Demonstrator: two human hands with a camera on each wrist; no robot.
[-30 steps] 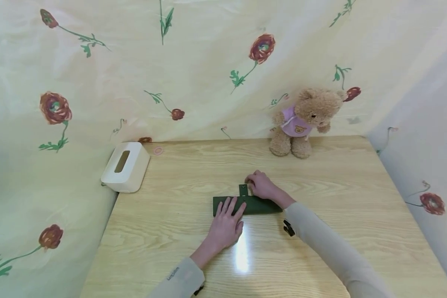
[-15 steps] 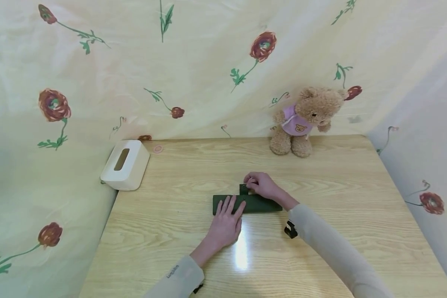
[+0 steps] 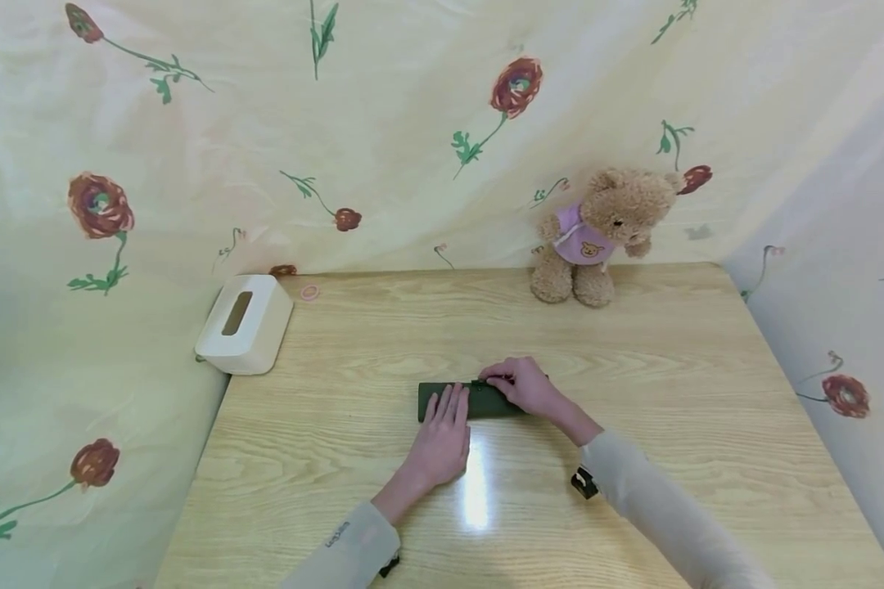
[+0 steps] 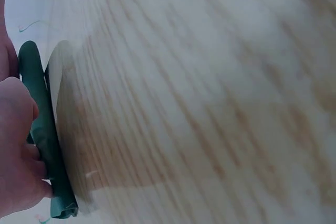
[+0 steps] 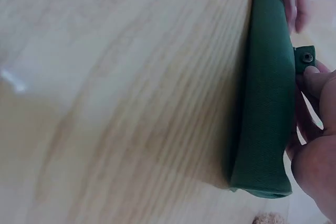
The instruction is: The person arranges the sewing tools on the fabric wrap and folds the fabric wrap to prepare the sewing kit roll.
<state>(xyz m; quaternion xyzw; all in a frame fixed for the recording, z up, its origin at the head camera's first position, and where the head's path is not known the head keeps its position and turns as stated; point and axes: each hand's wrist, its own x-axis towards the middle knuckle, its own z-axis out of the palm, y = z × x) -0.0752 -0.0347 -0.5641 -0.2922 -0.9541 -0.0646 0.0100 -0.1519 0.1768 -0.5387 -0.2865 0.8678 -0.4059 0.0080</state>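
Note:
A long dark green case [image 3: 495, 404], soft and leather-like, lies flat across the middle of the table. My left hand [image 3: 442, 442] rests on its left part, fingers extended over the top. In the left wrist view those fingers lie along the green case [image 4: 51, 150]. At the far edge, my right hand [image 3: 526, 388] pinches a short strap [image 5: 304, 66] between thumb and fingers. A round metal snap [image 5: 307, 57] shows on the strap in the right wrist view. The strap's end stands out from the case [image 5: 266, 93], its snap apart from the case's surface.
A white tissue box [image 3: 254, 323] stands at the table's back left, with a small pink ring [image 3: 309, 293] beside it. Towards the back right, a teddy bear [image 3: 593, 237] in a lilac top leans by the flowered wall covering [image 3: 398, 123].
My right hand has come to the strap, pinched it and drawn it nearer, towards the case. The left hand stays on the case, its fingers now closer together.

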